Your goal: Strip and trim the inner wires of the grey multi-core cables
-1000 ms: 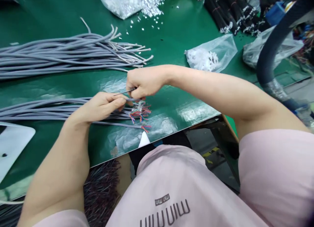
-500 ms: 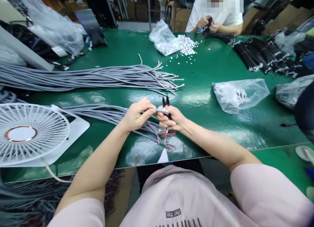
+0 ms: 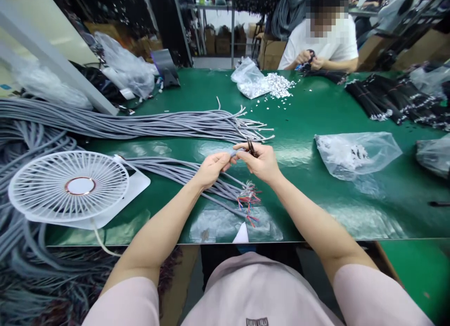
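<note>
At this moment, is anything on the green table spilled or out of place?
Yes: the small white pieces beside the clear bag, near the far edge of the table, look spilled: they lie loosely heaped, with strays scattered around.

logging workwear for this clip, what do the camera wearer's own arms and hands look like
The left sleeve and right sleeve are short and pale pink, leaving the forearms bare. The left hand and right hand are ungloved, with no watch or bracelet showing.

Room right of my right hand (image 3: 263,163) over glossy green tabletop (image 3: 298,152); long, grey, round-cable bundle (image 3: 158,125) obstructs beyond my left hand (image 3: 212,170).
</note>
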`<state>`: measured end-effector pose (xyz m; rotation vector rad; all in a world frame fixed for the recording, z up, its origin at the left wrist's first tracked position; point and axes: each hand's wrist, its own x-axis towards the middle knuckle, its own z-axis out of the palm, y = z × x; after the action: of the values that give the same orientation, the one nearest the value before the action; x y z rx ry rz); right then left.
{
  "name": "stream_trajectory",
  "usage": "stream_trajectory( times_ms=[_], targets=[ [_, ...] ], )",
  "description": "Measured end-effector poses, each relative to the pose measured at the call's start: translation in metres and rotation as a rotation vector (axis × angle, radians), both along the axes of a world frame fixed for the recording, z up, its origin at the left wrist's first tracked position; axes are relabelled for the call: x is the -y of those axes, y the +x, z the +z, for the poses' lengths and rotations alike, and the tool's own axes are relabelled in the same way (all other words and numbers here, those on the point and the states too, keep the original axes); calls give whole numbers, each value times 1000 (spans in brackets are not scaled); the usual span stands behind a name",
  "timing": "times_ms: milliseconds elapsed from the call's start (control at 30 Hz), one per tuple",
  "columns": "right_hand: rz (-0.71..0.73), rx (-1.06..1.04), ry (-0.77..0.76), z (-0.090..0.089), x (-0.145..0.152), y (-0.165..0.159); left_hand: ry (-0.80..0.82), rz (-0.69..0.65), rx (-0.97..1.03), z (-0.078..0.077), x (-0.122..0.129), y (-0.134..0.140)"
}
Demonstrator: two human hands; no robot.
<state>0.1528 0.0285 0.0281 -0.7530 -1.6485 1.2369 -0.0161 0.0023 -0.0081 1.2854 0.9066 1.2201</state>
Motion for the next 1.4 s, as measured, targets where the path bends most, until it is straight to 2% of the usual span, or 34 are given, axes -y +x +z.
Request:
stream_trajectory(
  times_ms=[200, 267, 400, 567, 667, 867, 1000, 1200, 1400],
  targets=[
    [-58, 20, 25, -4, -4, -16, -113, -266, 73, 6, -2, -11],
    [-127, 73, 128, -5, -5, -16, -149, -312, 102, 8, -5, -12],
    [-264, 235, 433, -5, -3, -9, -187, -390, 83, 14, -14, -14],
    [-154, 324, 729, -3, 4, 6, -165, -663, -216, 21, -22, -17],
    [-168, 360, 721, -5, 2, 13, -87, -588, -339, 20, -25, -11],
    [-390, 402, 564, -26, -14, 20, 155, -197, -588, 4, -33, 18],
    [-476, 474, 450, -40, -20, 24, 265, -13, -786, -10, -38, 36],
    [-519, 503, 310, -45, -11, 17, 322, 78, -960, -28, -43, 43],
    [-494, 431, 211, -40, -12, 16, 365, 54, -941, -24, -47, 37]
  ],
)
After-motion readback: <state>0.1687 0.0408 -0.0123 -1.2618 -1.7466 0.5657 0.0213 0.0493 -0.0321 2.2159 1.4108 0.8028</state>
